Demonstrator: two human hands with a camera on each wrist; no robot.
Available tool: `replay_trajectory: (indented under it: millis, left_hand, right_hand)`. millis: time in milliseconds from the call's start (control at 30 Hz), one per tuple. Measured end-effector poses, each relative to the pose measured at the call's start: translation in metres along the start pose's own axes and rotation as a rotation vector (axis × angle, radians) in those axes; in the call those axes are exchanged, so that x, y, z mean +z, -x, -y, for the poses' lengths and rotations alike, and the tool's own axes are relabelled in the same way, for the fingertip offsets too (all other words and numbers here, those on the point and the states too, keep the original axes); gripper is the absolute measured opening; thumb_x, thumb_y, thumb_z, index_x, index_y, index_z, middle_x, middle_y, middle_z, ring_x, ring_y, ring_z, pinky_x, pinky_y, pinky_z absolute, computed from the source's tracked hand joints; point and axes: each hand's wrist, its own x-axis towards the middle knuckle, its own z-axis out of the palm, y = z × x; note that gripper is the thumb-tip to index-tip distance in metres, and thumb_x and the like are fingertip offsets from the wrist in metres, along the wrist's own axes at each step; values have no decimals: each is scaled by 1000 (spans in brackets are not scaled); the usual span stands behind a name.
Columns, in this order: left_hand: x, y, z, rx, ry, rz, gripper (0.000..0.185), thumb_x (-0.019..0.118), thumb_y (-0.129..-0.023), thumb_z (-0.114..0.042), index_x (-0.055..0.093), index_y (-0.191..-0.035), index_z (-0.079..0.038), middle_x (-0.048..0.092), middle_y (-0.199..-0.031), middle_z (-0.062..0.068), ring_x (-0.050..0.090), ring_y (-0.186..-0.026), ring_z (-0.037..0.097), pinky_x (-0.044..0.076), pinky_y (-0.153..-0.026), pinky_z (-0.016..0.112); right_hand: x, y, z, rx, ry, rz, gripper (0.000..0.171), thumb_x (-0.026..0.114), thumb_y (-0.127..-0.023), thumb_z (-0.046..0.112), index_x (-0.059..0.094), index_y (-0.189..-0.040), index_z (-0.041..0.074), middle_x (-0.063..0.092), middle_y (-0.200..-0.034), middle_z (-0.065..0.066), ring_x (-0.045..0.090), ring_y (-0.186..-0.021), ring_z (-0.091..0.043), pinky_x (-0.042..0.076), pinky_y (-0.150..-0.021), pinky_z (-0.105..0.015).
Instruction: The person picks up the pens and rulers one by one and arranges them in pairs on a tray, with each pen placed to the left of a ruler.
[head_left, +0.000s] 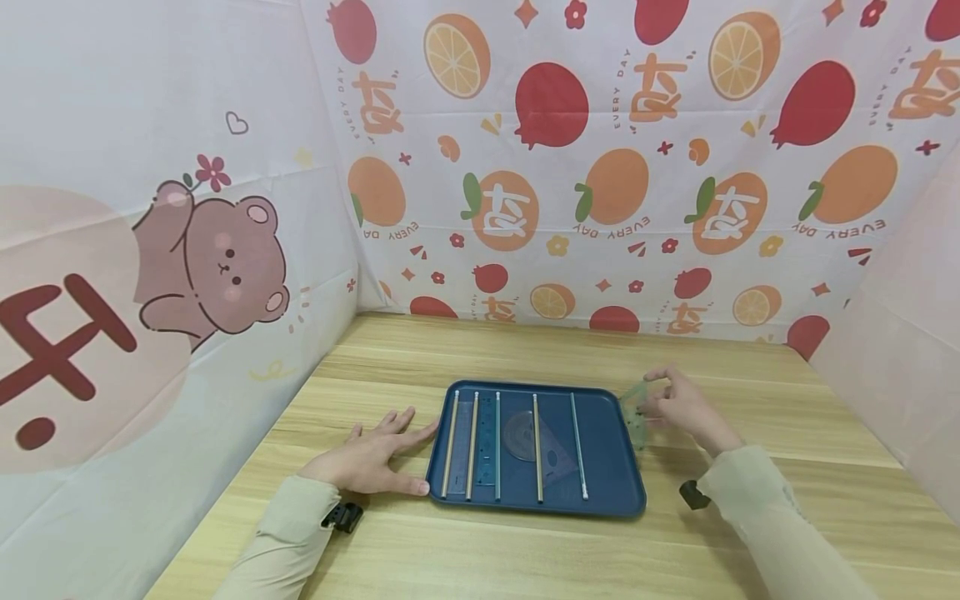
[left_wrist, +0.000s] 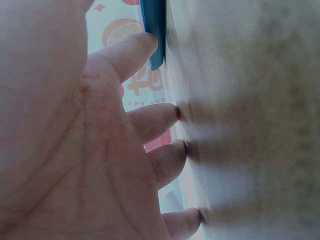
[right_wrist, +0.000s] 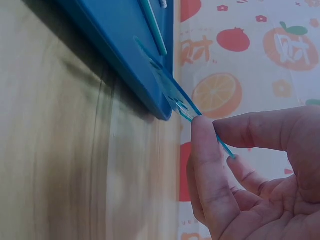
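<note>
Overhead, at lower centre of the head view, a dark blue rectangular plastic tray sits on the light wooden counter. The left hand lies flat with fingers spread, thumb touching the tray's left edge; the right hand pinches a clear green plastic set square at the tray's right rim.

Left wrist view: straight fingers press the counter.

Right wrist view: thumb and forefinger clamp the set square, which overhangs the tray's corner.
</note>
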Motion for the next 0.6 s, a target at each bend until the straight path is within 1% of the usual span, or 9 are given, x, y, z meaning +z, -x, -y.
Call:
replay_trajectory:
  millis: [133, 300, 400, 600]
  left_hand:
    - [0, 0, 0, 0, 0, -2, 99, 80, -88, -66, 37, -169, -29, 15, -179, 26, 10, -164, 56, 3, -116, 92]
    - [0, -1, 1, 0, -1, -1, 99, 80, -88, -67, 37, -169, -29, 15, -179, 26, 10, -164, 56, 3, -116, 92]
    - [0, -1, 1, 0, -2, 0, 99, 79, -88, -67, 37, -169, -29, 15, -179, 26, 11, -164, 55, 3, -116, 92]
    - [0, -1, 1, -2, -2, 0, 99, 80, -87, -67, 37, -169, -30, 16, -178, 27, 11, -164, 56, 3, -116, 91]
  right_hand:
    - [5, 1, 0, 0, -20, -5, 56, 60, -103, -1, 32, -151, -7, 64, -115, -25, 73, -90, -20, 67, -87, -43]
    - [13, 4, 1, -3, -40, -6, 55, 59, -101, -4, 34, -149, -7, 65, -113, -24, 73, -91, -22, 67, -85, -42]
    - [18, 6, 4, -1, -42, -5, 54, 58, -102, -4, 33, -149, -8, 64, -111, -23, 73, -89, -22, 67, -84, -40]
    - [28, 8, 8, -7, -49, -12, 56, 59, -102, -5, 31, -150, -10, 65, -106, -23, 73, -80, -19, 68, -79, -38]
